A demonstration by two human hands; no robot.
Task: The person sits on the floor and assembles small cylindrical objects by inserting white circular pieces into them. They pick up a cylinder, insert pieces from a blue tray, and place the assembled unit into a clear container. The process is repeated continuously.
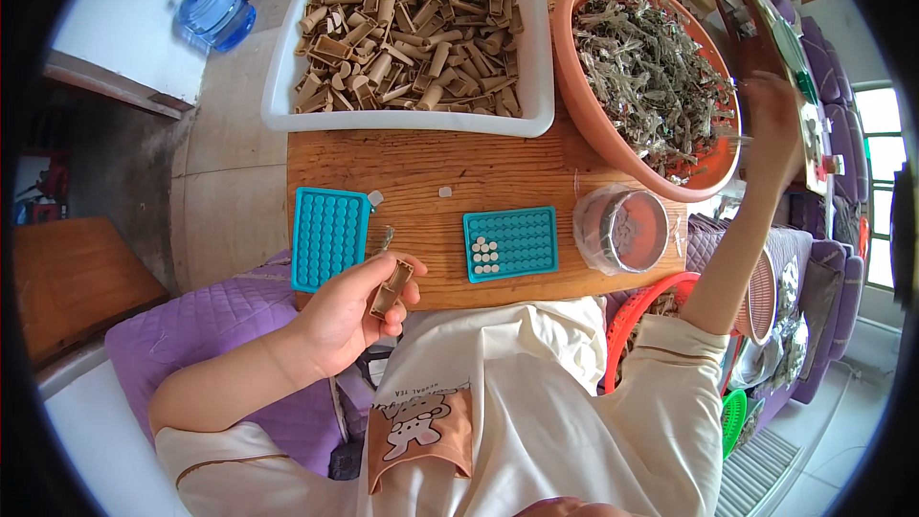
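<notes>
Left hand [345, 316]: brown plastic piece [390, 289] pinched between thumb and fingers, held just before near edge of wooden table [421, 172]. Teal tray [510, 243] on table. Right hand [771, 115]: raised at rim of orange bowl [593, 120] at table's right; closure indiscernible.

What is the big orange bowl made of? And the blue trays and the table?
The orange bowl looks like plastic: smooth, even colour, a thin rolled rim. The two blue trays also seem plastic or maybe rubber, matte, with moulded rows of little round holes. The table looks like wood, since brown grain lines run across its top, with a slight sheen.
</notes>
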